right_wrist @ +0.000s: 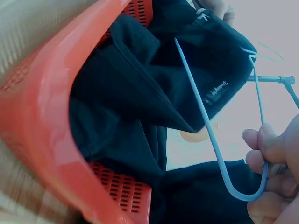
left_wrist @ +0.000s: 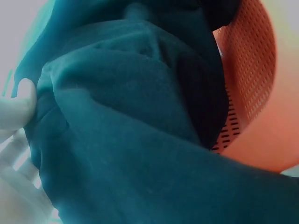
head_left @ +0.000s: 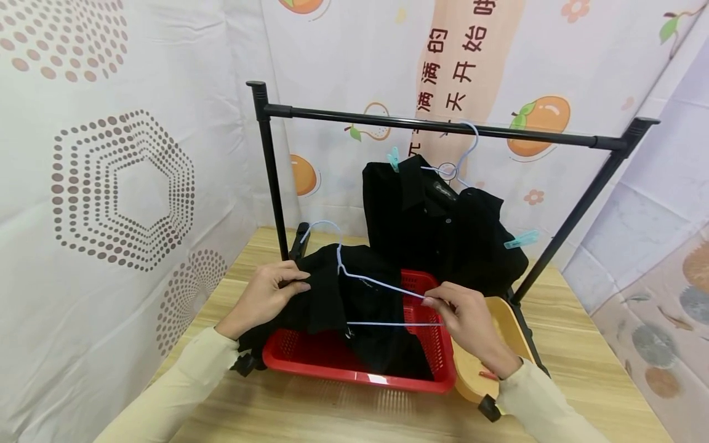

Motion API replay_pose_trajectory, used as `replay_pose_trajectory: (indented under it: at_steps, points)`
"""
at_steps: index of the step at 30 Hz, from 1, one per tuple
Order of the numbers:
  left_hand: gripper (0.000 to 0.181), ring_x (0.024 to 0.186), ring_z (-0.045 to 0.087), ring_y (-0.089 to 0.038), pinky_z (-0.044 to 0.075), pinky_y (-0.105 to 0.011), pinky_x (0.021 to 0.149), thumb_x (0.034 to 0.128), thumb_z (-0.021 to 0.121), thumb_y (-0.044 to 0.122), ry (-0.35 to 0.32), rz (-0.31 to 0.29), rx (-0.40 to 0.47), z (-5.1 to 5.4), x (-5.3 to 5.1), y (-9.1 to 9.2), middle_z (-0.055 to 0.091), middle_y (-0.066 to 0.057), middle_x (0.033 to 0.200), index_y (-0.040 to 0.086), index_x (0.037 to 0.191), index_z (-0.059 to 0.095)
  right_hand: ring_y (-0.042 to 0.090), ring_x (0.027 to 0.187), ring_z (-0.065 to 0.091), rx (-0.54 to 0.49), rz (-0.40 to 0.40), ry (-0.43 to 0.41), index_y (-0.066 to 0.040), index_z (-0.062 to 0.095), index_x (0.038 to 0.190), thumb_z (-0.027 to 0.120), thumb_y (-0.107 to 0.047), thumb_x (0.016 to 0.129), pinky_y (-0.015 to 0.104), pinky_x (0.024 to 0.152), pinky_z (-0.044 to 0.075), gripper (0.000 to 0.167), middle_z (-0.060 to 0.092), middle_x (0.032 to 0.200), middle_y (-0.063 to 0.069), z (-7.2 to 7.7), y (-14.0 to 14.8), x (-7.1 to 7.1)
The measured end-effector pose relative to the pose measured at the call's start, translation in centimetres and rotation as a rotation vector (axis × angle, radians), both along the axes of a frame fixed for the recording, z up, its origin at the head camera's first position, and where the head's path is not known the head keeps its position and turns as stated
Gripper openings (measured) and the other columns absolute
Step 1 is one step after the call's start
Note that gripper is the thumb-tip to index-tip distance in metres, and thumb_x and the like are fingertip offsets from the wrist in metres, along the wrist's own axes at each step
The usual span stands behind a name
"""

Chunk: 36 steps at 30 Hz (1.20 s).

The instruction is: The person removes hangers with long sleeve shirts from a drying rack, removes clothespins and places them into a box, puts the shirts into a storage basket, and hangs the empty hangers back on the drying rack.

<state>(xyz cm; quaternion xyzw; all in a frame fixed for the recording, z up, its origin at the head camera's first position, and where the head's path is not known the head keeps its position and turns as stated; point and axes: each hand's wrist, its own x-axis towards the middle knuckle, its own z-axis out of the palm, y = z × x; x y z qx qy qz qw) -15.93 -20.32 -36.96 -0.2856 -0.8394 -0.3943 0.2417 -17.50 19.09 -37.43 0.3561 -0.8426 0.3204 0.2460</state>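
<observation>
Over the red basket (head_left: pixel 354 374), my left hand (head_left: pixel 271 295) pinches the edge of a black garment (head_left: pixel 327 295); in the left wrist view the thumb and fingers of that hand (left_wrist: pixel 18 154) lie at the cloth's left edge (left_wrist: pixel 117 116). A light blue hanger (head_left: pixel 388 286) has its left part inside the garment, its hook standing above the cloth. The right end of the hanger sticks out, and my right hand (head_left: pixel 471 320) grips it there. In the right wrist view, the right hand (right_wrist: pixel 275 172) holds the hanger (right_wrist: pixel 210 130) near its bent end.
Behind, a black rack (head_left: pixel 388 122) carries a black shirt (head_left: pixel 443 227) on a blue hanger, with turquoise clips (head_left: pixel 522 239) at its shoulders. A yellow tray (head_left: pixel 471 375) holding a small red item stands right of the basket, on the wooden table (head_left: pixel 587 344). Printed curtains hang around.
</observation>
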Motion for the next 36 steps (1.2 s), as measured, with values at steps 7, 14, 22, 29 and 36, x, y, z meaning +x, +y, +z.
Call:
replay_pose_trajectory:
  at_steps: [7, 14, 22, 29, 36]
  points:
    - [0.020, 0.062, 0.052, -0.005, 0.044, -0.023, 0.055, 0.0839, 0.081, -0.005, -0.006, -0.014, -0.015, -0.5, -0.1, -0.5, 0.067, 0.011, 0.083, 0.008, 0.099, 0.083, 0.004, 0.063, 0.047, 0.008, -0.067, -0.033, -0.016, 0.078, 0.093, 0.079, 0.002, 0.088, 0.019, 0.054, 0.040, 0.018, 0.063, 0.082, -0.013, 0.4, 2.3, 0.3]
    - [0.022, 0.063, 0.050, -0.005, 0.043, -0.022, 0.058, 0.0822, 0.082, -0.006, 0.012, 0.006, -0.023, -1.1, -0.3, -1.2, 0.066, 0.012, 0.081, 0.009, 0.098, 0.083, 0.004, 0.059, 0.043, -0.020, -0.105, -0.025, -0.018, 0.081, 0.098, 0.078, 0.003, 0.088, 0.016, 0.051, 0.034, 0.024, 0.064, 0.081, -0.015, 0.6, 4.4, 0.2]
    - [0.021, 0.066, 0.053, -0.005, 0.044, -0.025, 0.062, 0.0806, 0.083, -0.006, 0.047, 0.041, -0.052, -1.6, -0.4, -1.7, 0.068, 0.010, 0.083, 0.009, 0.096, 0.083, 0.004, 0.060, 0.045, -0.049, -0.118, -0.023, -0.017, 0.079, 0.092, 0.079, 0.006, 0.085, 0.017, 0.053, 0.034, 0.024, 0.062, 0.079, -0.013, 0.3, 6.3, 0.1]
    - [0.020, 0.070, 0.057, -0.007, 0.047, -0.024, 0.063, 0.0818, 0.083, -0.005, 0.016, 0.047, -0.054, -2.0, -0.2, -2.1, 0.073, 0.002, 0.086, 0.008, 0.097, 0.083, 0.003, 0.063, 0.047, -0.039, -0.128, 0.005, -0.018, 0.078, 0.090, 0.078, 0.009, 0.084, 0.017, 0.056, 0.036, 0.028, 0.065, 0.080, -0.012, 0.3, 7.6, 0.4]
    - [0.020, 0.074, 0.064, -0.007, 0.052, -0.026, 0.064, 0.0827, 0.082, -0.004, -0.020, 0.054, -0.053, -2.3, -0.1, -2.1, 0.074, 0.003, 0.088, 0.008, 0.098, 0.083, 0.003, 0.060, 0.045, -0.013, -0.148, 0.015, -0.016, 0.078, 0.090, 0.078, 0.010, 0.083, 0.017, 0.056, 0.034, 0.027, 0.063, 0.077, -0.011, 0.2, 8.3, 0.6]
